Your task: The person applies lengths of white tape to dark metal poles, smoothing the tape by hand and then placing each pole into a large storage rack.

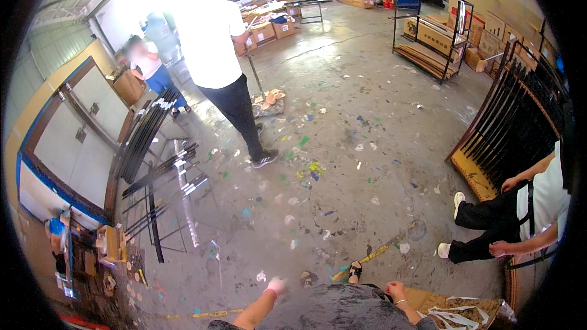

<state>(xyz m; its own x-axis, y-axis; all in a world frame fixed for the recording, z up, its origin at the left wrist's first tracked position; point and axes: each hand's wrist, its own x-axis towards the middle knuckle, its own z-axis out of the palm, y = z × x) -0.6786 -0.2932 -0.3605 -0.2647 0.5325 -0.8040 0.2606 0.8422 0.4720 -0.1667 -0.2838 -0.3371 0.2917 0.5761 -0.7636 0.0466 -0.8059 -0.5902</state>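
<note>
Brown cardboard sheet (428, 299) at the lower right, flat and matte, carrying a loose tangle of thin white strips (455, 316). The strips lie curled and unsorted, and none is in either hand, so they appear unhandled at this moment. The right hand (394, 289), a thin bangle at its wrist, sits just beside the sheet's near edge above the lap. Its fingers curl downward, and whether its grip is closed on anything cannot be told. The left hand (276, 285) is raised over the floor and blurred, pale at the fingers, so the state of its grip cannot be told either. Between the forearms lies a dark speckled garment (336, 308), and beyond it a sandalled foot (355, 269). The concrete floor (342, 165) is grey, stained and littered with coloured scraps. To the left a metal stand holds long black rods (147, 140) with pale end bands. To the right a slanted rack (513, 128) holds more dark rods, with a seated person (538, 208) before it. A standing person (214, 43) in a white shirt occupies the middle distance.
</note>
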